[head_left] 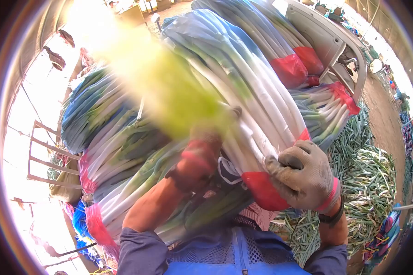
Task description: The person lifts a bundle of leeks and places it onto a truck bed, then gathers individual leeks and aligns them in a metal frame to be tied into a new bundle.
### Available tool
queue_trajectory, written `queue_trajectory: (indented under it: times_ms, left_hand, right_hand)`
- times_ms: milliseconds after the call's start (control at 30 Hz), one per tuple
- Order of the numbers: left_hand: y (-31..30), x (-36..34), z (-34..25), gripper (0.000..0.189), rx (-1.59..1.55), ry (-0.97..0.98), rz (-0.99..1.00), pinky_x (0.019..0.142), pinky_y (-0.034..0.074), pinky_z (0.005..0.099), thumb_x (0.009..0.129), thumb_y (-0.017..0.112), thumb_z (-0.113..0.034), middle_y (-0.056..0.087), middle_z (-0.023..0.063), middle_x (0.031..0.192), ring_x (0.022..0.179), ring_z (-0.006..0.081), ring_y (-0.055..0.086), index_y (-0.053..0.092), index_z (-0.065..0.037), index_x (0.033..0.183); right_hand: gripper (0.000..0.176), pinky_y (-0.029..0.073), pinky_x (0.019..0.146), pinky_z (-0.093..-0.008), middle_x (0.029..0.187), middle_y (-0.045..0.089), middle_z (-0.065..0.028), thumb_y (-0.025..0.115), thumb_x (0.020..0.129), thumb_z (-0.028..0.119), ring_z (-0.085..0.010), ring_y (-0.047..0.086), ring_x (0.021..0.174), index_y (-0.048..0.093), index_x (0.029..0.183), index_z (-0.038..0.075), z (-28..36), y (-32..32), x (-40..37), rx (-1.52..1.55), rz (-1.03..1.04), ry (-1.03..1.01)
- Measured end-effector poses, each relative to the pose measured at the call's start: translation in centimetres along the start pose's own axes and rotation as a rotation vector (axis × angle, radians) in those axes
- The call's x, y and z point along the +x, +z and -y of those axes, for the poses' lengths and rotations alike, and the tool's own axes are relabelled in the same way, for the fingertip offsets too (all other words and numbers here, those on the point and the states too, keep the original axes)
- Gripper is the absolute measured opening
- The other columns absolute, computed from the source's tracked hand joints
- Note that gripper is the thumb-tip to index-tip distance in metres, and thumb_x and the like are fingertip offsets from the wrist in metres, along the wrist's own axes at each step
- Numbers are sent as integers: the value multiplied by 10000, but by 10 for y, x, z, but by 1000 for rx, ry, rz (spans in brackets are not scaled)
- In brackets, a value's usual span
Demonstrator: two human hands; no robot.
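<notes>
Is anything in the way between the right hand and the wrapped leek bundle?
Nothing visible. The right hand lies directly on the leek bundle, fingers curled over its red-wrapped end. The left hand is blurred beside it; its grip cannot be told.

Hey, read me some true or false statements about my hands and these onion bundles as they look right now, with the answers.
1. Both the left hand and the right hand wear gloves. True.
2. The right hand's fingers curl over the lower end of a wrapped bundle of green onions. True.
3. The end wrap on that bundle is yellow. False: it is red.
4. The loose green onions are heaped to the left of the stacked bundles. False: they are on the right, beyond the right hand.
</notes>
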State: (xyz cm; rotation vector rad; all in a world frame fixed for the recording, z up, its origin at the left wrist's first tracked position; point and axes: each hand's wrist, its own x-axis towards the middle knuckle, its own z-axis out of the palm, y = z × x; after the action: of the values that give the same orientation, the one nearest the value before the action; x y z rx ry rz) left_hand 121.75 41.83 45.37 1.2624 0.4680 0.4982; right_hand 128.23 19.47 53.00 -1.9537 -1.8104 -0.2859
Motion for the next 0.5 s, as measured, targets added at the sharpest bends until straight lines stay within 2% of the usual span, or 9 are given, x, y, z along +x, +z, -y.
queue_trajectory:
  times_ms: [133, 200, 300, 333, 433, 467, 500]
  left_hand:
    - [-1, 3, -12, 613, -16, -93, -50, 949, 463, 318, 753, 850, -127, 592, 89, 1058, 998, 184, 609, 478, 6, 1221]
    - [-3, 7, -3, 572, 18, -140, -130, 897, 519, 354, 819, 823, -139, 616, 105, 1090, 971, 205, 638, 467, 3, 1243]
    - [-14, -4, 0, 492, -270, -245, -122, 853, 579, 421, 910, 769, -166, 636, 105, 1125, 987, 238, 665, 467, -11, 1266]
    - [-24, -6, 10, 452, -424, -251, -20, 855, 612, 487, 987, 699, -237, 654, 117, 1182, 1024, 274, 692, 473, -26, 1316]
    - [-32, -20, 11, 497, -381, -335, 68, 896, 611, 507, 1020, 641, -339, 659, 145, 1223, 1065, 299, 704, 478, -27, 1370]
    - [-25, -28, -3, 579, -470, -379, 210, 900, 611, 505, 1020, 605, -458, 664, 154, 1243, 1064, 293, 711, 496, -36, 1400]
    - [-18, -31, -10, 609, -356, -400, 234, 900, 610, 499, 1009, 608, -488, 664, 152, 1244, 1066, 291, 711, 500, -33, 1400]
  right_hand:
    - [184, 449, 613, -404, 774, 595, -60, 782, 737, 124, -270, 576, 648, 753, 909, 64, -1, 1, 2, 96, -86, 82]
    - [180, 450, 610, -406, 775, 600, -59, 792, 730, 115, -265, 570, 632, 754, 901, 71, 1, 4, -1, 65, -107, 122]
    - [182, 454, 624, -403, 776, 613, -56, 803, 729, 117, -254, 573, 649, 753, 898, 73, 10, -3, 0, -100, -61, 132]
    - [192, 457, 654, -409, 836, 637, -49, 809, 722, 133, -245, 581, 696, 747, 894, 71, 12, -4, -3, -137, -19, 136]
    - [190, 460, 720, -420, 887, 637, -33, 807, 721, 128, -237, 586, 752, 742, 892, 78, 20, 0, -7, -214, -74, 162]
    - [182, 461, 719, -416, 876, 618, -24, 811, 720, 102, -234, 579, 754, 743, 887, 80, 21, 1, -8, -226, -90, 157]
    - [179, 461, 718, -411, 865, 598, -15, 816, 720, 76, -230, 571, 755, 744, 883, 82, 22, 3, -8, -237, -106, 149]
